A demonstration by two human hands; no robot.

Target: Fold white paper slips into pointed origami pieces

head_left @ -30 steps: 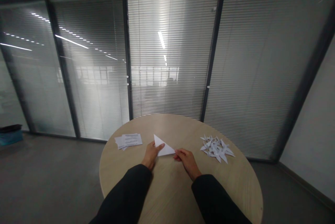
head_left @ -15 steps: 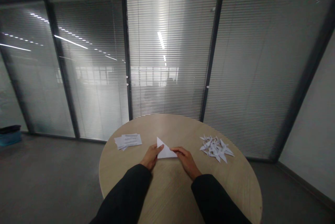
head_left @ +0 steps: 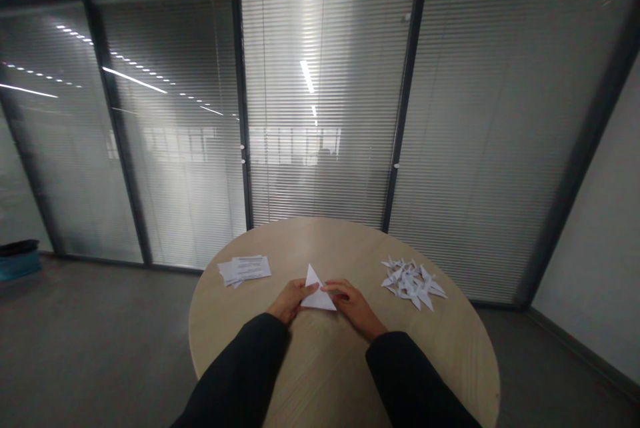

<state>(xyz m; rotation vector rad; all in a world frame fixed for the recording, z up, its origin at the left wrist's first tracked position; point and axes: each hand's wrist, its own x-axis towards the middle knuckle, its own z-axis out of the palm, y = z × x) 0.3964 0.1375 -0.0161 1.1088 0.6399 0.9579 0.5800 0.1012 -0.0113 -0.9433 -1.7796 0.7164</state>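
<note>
A white sheet of paper folded into a triangle (head_left: 319, 301) is between my hands above the near middle of the table, one corner pointing away from me. My left hand (head_left: 289, 300) grips its left side, the thumb lying across the face. At the opposite edge, my right hand (head_left: 356, 307) has its thumb and curled fingers on the paper. Part of that right edge is hidden behind the fingers.
The round wooden table (head_left: 330, 375) carries a few printed paper sheets (head_left: 251, 268) at the left and a heap of folded white paper pieces (head_left: 413, 283) at the right. Glass partitions with blinds (head_left: 325, 195) stand behind. A blue container (head_left: 20, 261) sits on the floor, far left.
The paper triangle has turned clockwise a little: its top corner has shifted right and its lower right corner has come nearer me. My right fingers have curled more at its edge.
</note>
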